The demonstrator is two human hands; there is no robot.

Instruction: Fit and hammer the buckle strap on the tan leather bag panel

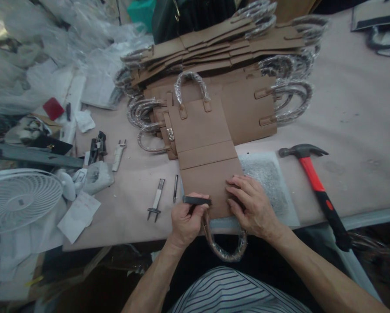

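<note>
Fig.: head view of a workbench w/ a brown leather bag panel point(205, 143) laid flat on the table point(361, 113), near edge just in front of the person.

Left hand point(186, 221): closed in a fist around a dark punch tool point(196, 200), which lies horizontal across the panel's near-left corner.

Right hand point(251, 204): open, palm down, fingers spread and pressing the panel's near-right corner flat.

Panel has a plastic-wrapped handle point(192, 84) at the far end; a second wrapped handle point(226, 248) hangs over the table edge betw. the two wrists.

Under the panel's right side: a grey pad point(270, 182). Right of it, well apart: red-handled hammer point(315, 178). Left of the panel: a two-pronged chisel point(156, 201) and a thin awl point(175, 188). Behind: a stack of like panels point(234, 52). Far left: white fan point(18, 200).
</note>
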